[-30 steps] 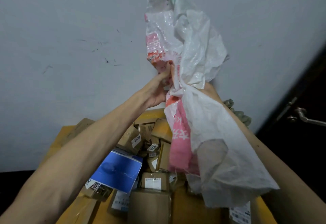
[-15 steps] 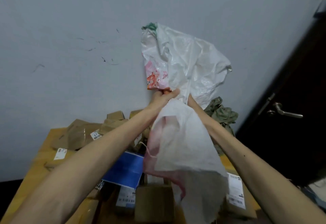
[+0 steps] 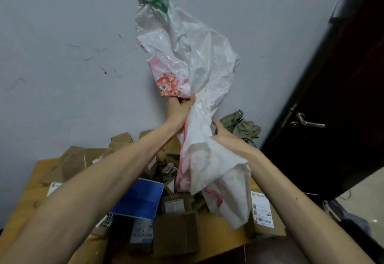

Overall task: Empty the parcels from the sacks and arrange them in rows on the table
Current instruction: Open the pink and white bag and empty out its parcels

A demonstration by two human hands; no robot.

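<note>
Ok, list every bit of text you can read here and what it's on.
"6002", roughly: small tag among the parcels, blurred.
Shipping label on the right-hand box: too small to read.
White label below the blue parcel: blurred.
Print on the sack: no readable words.

Bare skin all the way from hand to frame edge, both sides. Left of the crumpled white woven plastic sack with pink print (image 3: pixel 199 55): slim, smooth left forearm (image 3: pixel 124 166), bare left hand (image 3: pixel 179 111). Right of that sack: right forearm (image 3: pixel 280 184) with one small dark mole (image 3: pixel 296 198) mid-length, right hand (image 3: pixel 223 137) bare.
</note>
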